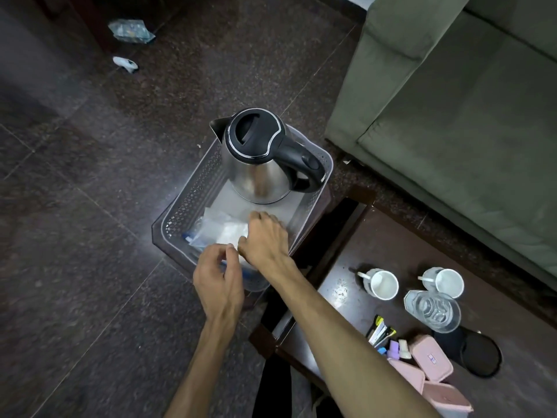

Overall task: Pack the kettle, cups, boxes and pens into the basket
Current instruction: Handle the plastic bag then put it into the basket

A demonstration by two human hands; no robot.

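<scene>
A steel kettle (256,164) with a black lid and handle stands upright in the far end of the clear perforated basket (193,194). A crumpled clear plastic bag (220,227) lies in the basket's near end. My right hand (265,239) reaches into the basket with its fingers curled down onto the bag. My left hand (218,276) hovers at the near rim, thumb and forefinger pinched on the bag's edge. On the dark low table at the right are two white cups (382,283) (446,282) with spoons, a bunch of pens (379,330) and pink boxes (431,357).
A clear glass dish (432,309) and the black round kettle base (479,354) also sit on the table (376,242). A green sofa (452,101) stands at the right. Two bits of litter (131,31) (125,64) lie on the dark tiled floor far left.
</scene>
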